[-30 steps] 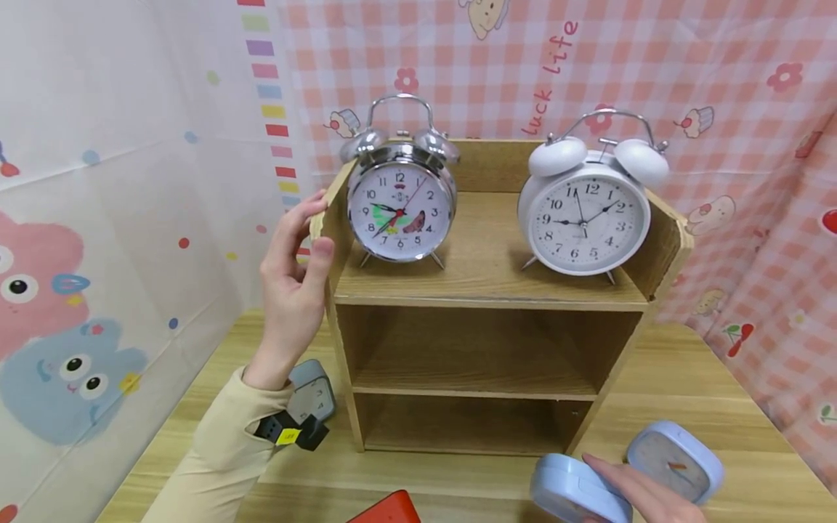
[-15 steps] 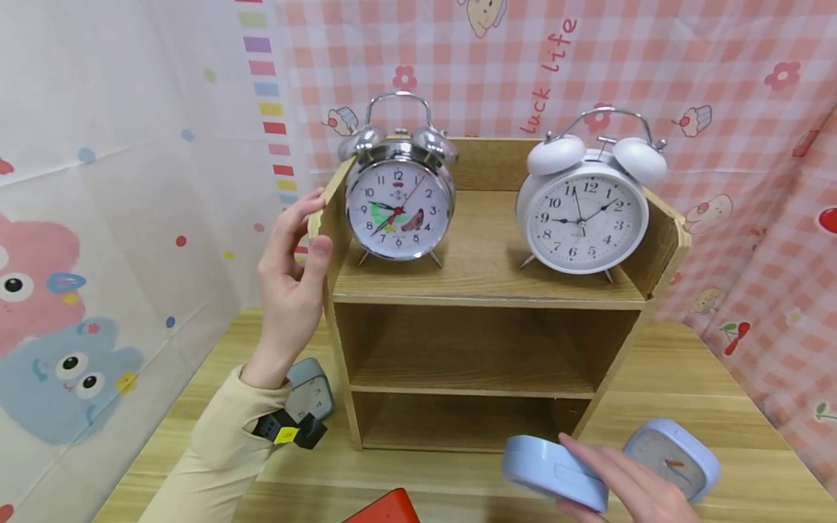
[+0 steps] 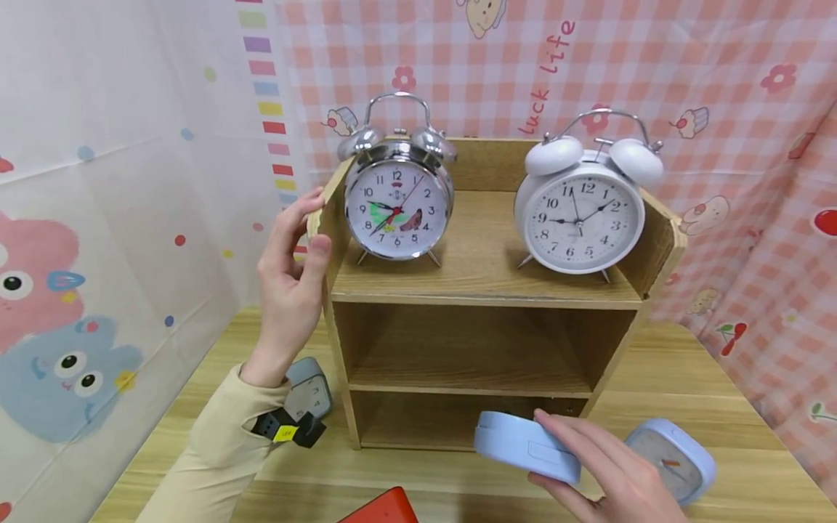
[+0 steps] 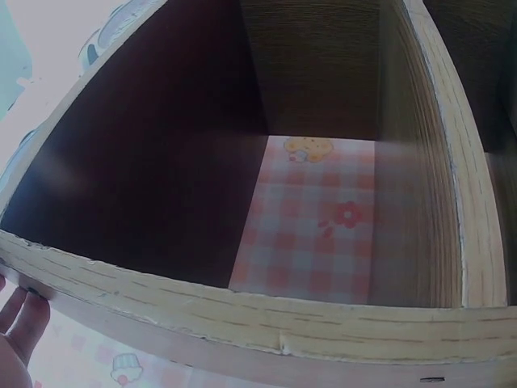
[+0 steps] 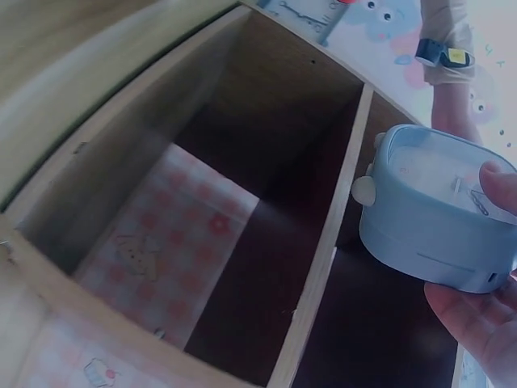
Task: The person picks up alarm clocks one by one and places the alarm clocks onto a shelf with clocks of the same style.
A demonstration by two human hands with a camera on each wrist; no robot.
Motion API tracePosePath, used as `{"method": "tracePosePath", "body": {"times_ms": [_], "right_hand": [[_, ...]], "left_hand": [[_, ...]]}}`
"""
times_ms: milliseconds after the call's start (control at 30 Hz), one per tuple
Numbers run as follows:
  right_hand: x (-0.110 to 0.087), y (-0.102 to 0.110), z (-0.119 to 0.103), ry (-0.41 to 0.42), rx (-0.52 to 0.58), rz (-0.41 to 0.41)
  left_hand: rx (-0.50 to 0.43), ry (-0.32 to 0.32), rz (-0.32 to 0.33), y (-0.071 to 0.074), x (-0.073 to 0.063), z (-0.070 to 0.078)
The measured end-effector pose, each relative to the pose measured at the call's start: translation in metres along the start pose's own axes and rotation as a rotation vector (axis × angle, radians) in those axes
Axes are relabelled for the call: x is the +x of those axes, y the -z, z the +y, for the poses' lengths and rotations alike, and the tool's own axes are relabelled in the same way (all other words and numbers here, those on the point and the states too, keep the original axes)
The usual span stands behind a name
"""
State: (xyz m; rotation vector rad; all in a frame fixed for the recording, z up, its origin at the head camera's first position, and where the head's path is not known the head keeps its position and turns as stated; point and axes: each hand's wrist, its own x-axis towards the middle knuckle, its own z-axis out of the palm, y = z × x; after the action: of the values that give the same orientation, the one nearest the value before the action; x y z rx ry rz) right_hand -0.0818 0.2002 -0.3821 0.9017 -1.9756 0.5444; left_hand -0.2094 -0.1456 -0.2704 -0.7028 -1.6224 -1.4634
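My left hand [image 3: 288,290] grips the upper left side panel of a small wooden shelf [image 3: 487,299], thumb in front. At the lower right, my right hand [image 3: 611,472] holds a light blue alarm clock [image 3: 523,447] between thumb and fingers, tilted, in front of the bottom compartment. Small pale knobs [image 5: 364,191] stick out from that clock in the right wrist view. On the shelf top stand a silver twin-bell clock [image 3: 397,211] at left and a white twin-bell clock [image 3: 578,225] at right. Only fingertips of the left hand show in the left wrist view.
A second pale blue clock [image 3: 676,457] lies on the table by the right hand. Behind the left wrist sits a grey-blue clock [image 3: 309,392]. A red object [image 3: 382,508] pokes in at the bottom edge. Checked pink cloth [image 3: 484,80] hangs behind the shelf.
The right hand has carried the light blue clock left and upward, toward the lower compartment's front. The left hand has kept its grip on the panel.
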Motion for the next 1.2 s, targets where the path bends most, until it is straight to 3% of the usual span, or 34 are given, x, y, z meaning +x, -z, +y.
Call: {"method": "tracePosePath", "body": {"times_ms": [233, 433, 633, 867, 1200], "right_hand": [[0.021, -0.013, -0.001, 0.040, 0.056, 0.007], [0.039, -0.020, -0.005, -0.001, 0.075, -0.051], [0.055, -0.030, -0.008, 0.009, 0.079, -0.036], [0.069, -0.042, -0.007, -0.039, 0.113, -0.091], [0.084, -0.058, -0.008, -0.017, 0.114, -0.100]], "left_hand": [[-0.007, 0.000, 0.003, 0.000, 0.000, 0.000], [0.008, 0.003, 0.000, 0.001, 0.001, 0.000], [0.021, 0.005, -0.003, 0.001, 0.000, -0.001], [0.018, -0.002, 0.007, 0.000, 0.000, -0.001], [0.025, -0.009, 0.007, -0.001, -0.001, -0.002]]}}
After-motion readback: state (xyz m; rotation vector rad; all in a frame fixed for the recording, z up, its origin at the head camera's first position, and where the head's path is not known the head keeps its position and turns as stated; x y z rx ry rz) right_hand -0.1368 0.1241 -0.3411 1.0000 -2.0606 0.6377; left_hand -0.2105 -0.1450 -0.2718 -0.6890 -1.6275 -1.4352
